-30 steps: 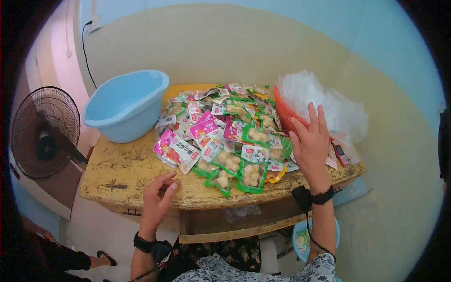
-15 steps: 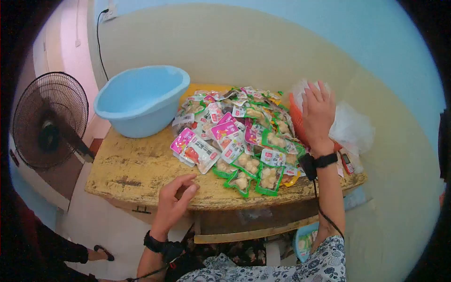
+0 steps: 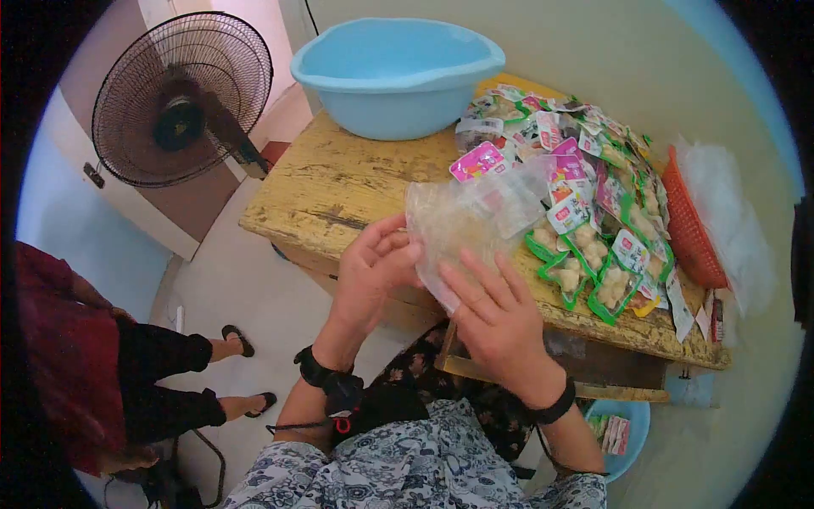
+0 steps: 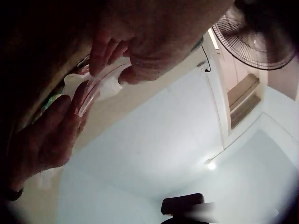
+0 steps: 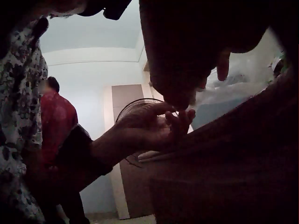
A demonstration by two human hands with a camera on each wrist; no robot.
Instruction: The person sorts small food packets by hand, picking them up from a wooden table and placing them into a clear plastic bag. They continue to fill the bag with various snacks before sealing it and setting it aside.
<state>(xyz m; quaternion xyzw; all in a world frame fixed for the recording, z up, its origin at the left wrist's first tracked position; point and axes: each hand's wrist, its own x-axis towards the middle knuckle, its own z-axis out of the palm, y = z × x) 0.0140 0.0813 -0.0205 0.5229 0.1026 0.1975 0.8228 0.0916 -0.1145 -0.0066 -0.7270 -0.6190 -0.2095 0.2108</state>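
A clear plastic bag [image 3: 475, 208] is held between both hands over the front of the yellow table [image 3: 331, 182]. My left hand [image 3: 373, 276] pinches the bag's left edge between thumb and curled fingers. On its near side, my right hand [image 3: 500, 331] grips the bag, thumb hidden beneath, fingers extended over the plastic. Both hands [image 4: 145, 42] also meet at the bag [image 4: 105, 88] in the left wrist view. To the right lies a pile of sealed food packets [image 3: 593, 246], some with green edges, some pink and white.
A blue basin [image 3: 394, 110] stands at the table's back left. Right of the packets are a red basket [image 3: 691, 225] and more clear bags [image 3: 733, 212]. A fan [image 3: 182, 119] and a person in red [image 3: 64, 356] are at left. Below sits a blue tub [image 3: 632, 458].
The right hand has come from the basket area to the left hand, and a clear bag is now between them. The head view has swung left and down.
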